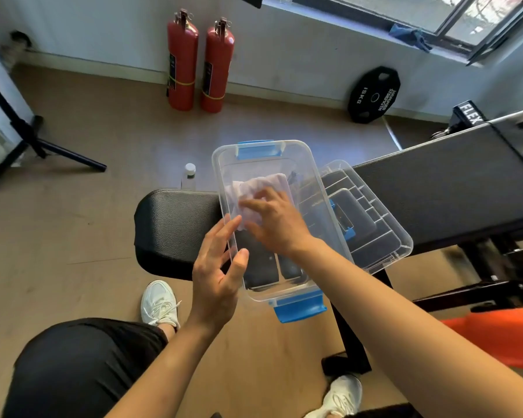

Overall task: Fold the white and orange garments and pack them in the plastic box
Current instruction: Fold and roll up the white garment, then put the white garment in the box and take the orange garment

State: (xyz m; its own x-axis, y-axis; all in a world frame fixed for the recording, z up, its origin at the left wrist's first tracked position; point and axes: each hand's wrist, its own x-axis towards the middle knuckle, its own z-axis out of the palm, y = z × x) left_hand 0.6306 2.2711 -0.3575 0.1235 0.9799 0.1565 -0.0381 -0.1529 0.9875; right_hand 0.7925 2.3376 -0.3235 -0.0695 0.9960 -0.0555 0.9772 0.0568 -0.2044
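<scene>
A clear plastic box with blue latches rests on a black padded bench. The folded white garment lies inside the box, in its far half. My right hand is inside the box, fingers spread and pressing flat on the white garment. Against the box's left wall, my left hand has its thumb hooked over the rim and its fingers outside. The orange garment shows at the right edge, below the bench.
The box's clear lid lies on the bench, right of the box and partly under it. A small bottle stands on the floor beyond the bench. Two red fire extinguishers, a black weight plate and a tripod line the far side.
</scene>
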